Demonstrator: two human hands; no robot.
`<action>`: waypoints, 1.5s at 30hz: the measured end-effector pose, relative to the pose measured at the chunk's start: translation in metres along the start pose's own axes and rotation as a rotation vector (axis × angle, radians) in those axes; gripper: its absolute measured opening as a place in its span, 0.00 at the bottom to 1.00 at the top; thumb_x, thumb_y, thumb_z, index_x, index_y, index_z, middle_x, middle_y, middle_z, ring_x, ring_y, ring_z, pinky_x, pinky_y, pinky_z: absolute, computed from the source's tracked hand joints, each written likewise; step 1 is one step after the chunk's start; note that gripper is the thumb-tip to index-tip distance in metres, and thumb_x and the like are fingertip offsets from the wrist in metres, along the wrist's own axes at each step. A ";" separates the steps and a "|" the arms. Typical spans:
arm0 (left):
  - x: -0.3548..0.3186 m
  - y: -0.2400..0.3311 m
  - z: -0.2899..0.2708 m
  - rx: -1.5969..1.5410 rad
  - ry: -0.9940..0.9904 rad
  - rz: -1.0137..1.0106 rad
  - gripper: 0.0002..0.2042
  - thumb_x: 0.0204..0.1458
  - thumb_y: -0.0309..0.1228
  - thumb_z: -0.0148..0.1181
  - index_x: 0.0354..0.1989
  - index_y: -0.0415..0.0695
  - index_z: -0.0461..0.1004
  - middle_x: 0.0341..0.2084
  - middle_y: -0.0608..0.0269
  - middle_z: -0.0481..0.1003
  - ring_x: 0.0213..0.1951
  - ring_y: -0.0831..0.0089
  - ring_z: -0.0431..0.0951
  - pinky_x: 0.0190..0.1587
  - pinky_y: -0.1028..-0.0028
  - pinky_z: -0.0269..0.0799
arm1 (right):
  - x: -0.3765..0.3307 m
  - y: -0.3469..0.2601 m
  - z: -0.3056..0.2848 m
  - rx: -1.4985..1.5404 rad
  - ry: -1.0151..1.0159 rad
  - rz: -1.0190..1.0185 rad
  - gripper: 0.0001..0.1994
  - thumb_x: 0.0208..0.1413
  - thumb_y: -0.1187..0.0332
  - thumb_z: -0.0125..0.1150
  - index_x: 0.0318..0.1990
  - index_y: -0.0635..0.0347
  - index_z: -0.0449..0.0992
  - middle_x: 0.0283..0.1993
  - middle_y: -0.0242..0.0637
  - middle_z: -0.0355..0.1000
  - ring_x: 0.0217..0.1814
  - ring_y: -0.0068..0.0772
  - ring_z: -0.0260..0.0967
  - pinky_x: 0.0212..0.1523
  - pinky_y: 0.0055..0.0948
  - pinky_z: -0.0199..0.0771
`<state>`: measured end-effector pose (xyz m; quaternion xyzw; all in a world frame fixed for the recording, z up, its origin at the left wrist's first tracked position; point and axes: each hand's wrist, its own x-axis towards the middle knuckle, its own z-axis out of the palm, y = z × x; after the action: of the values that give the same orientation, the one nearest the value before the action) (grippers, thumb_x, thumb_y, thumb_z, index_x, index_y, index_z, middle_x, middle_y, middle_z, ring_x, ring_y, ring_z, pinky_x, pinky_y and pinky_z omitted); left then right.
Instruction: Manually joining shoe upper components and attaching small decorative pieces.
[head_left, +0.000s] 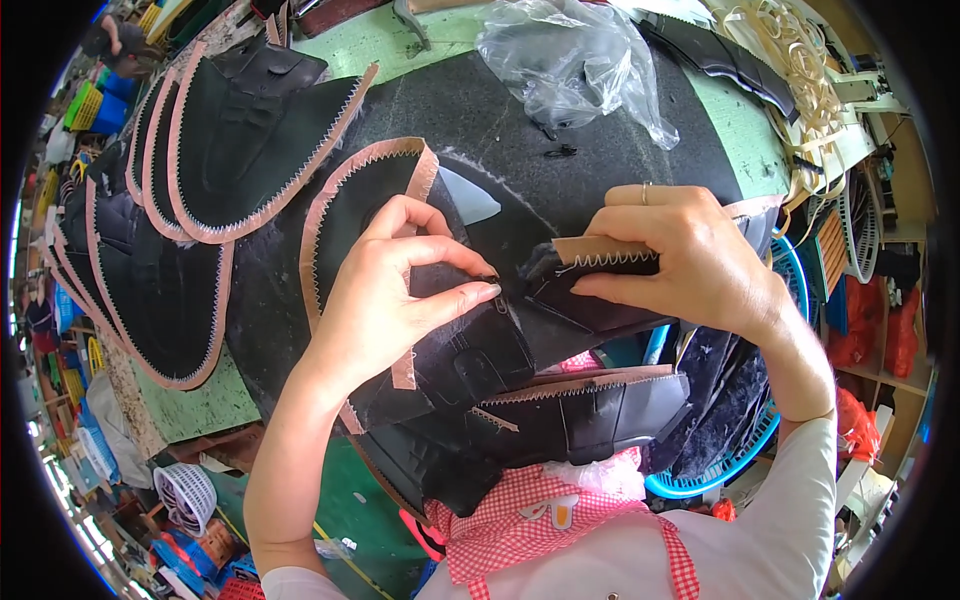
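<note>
My right hand [690, 250] grips a black shoe-upper piece [590, 308] by its tan-taped, zigzag-stitched edge, thumb below and fingers above. The piece tilts up off the black work surface. Just left of it, my left hand [385, 290] pinches thumb and forefinger together over a small dark bit that I cannot make out. Beneath that hand lies another black upper piece [470, 350] with a curved tan edge, partly hidden by the hand and wrist. A further black piece with a tan stitched strip [620, 410] rests at the near edge, close to my apron.
At the left are overlapping stacks of tan-edged black uppers [160, 290]. A crumpled clear plastic bag [575, 65] lies at the back, near a heap of cream strips [790, 60]. A blue basket [790, 285] holding dark pieces stands right of the work surface.
</note>
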<state>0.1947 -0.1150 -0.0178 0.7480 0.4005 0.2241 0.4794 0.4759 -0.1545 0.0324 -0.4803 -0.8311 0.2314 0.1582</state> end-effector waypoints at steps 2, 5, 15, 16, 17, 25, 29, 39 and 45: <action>-0.001 0.002 -0.001 0.012 0.000 -0.012 0.09 0.47 0.30 0.78 0.37 0.45 0.87 0.41 0.65 0.70 0.44 0.71 0.77 0.50 0.71 0.73 | 0.001 0.000 0.002 -0.029 0.022 -0.003 0.12 0.50 0.63 0.75 0.34 0.59 0.78 0.32 0.37 0.73 0.37 0.47 0.76 0.35 0.43 0.75; 0.000 0.003 0.000 0.045 0.007 -0.002 0.10 0.47 0.30 0.79 0.37 0.45 0.87 0.40 0.64 0.70 0.44 0.69 0.77 0.50 0.70 0.73 | 0.003 -0.002 0.002 -0.033 0.055 -0.012 0.12 0.50 0.62 0.75 0.35 0.58 0.78 0.32 0.36 0.73 0.36 0.47 0.76 0.35 0.43 0.75; 0.003 0.001 0.005 0.011 0.052 0.002 0.10 0.45 0.29 0.79 0.36 0.43 0.86 0.39 0.63 0.71 0.45 0.67 0.77 0.52 0.69 0.73 | 0.003 -0.003 0.006 -0.052 0.082 -0.005 0.13 0.49 0.61 0.76 0.35 0.56 0.79 0.32 0.35 0.73 0.36 0.46 0.77 0.35 0.42 0.76; 0.003 0.001 0.004 -0.002 0.046 -0.002 0.10 0.45 0.29 0.79 0.35 0.42 0.86 0.39 0.63 0.71 0.45 0.68 0.77 0.52 0.69 0.73 | 0.003 -0.003 0.006 -0.051 0.094 -0.015 0.13 0.49 0.61 0.76 0.35 0.56 0.79 0.32 0.35 0.73 0.36 0.46 0.77 0.35 0.42 0.76; 0.004 0.000 0.003 -0.002 0.046 -0.001 0.10 0.45 0.29 0.79 0.35 0.42 0.86 0.39 0.63 0.71 0.45 0.68 0.77 0.52 0.69 0.73 | 0.003 -0.002 0.007 -0.050 0.105 -0.025 0.13 0.49 0.61 0.76 0.36 0.56 0.79 0.32 0.35 0.73 0.36 0.46 0.77 0.35 0.42 0.76; 0.010 0.002 -0.003 -0.075 -0.075 -0.100 0.07 0.50 0.23 0.75 0.36 0.37 0.84 0.43 0.66 0.67 0.47 0.75 0.72 0.56 0.74 0.67 | 0.002 -0.003 0.006 -0.056 0.065 0.011 0.14 0.47 0.62 0.77 0.36 0.56 0.80 0.33 0.34 0.73 0.38 0.44 0.76 0.36 0.41 0.75; 0.008 0.006 0.000 0.057 -0.044 -0.053 0.06 0.53 0.25 0.73 0.36 0.37 0.84 0.41 0.66 0.68 0.47 0.75 0.72 0.56 0.74 0.67 | 0.009 -0.005 0.012 -0.222 0.357 -0.192 0.21 0.39 0.65 0.78 0.43 0.53 0.79 0.41 0.31 0.73 0.45 0.42 0.73 0.46 0.40 0.70; 0.015 0.006 0.004 0.133 0.013 -0.063 0.07 0.54 0.29 0.72 0.36 0.38 0.84 0.41 0.62 0.72 0.46 0.68 0.76 0.55 0.70 0.71 | 0.019 0.013 0.068 -0.002 0.317 -0.568 0.15 0.46 0.72 0.74 0.44 0.60 0.82 0.41 0.34 0.76 0.40 0.38 0.76 0.40 0.34 0.80; 0.018 0.007 0.006 0.165 0.041 -0.058 0.08 0.53 0.31 0.73 0.36 0.40 0.85 0.42 0.58 0.75 0.47 0.63 0.79 0.54 0.68 0.74 | 0.005 0.012 0.073 -0.016 0.353 -0.502 0.15 0.44 0.73 0.76 0.42 0.60 0.83 0.39 0.35 0.75 0.39 0.40 0.75 0.38 0.36 0.78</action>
<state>0.2121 -0.1051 -0.0151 0.7683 0.4488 0.1917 0.4140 0.4463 -0.1618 -0.0349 -0.2940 -0.8853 0.0915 0.3484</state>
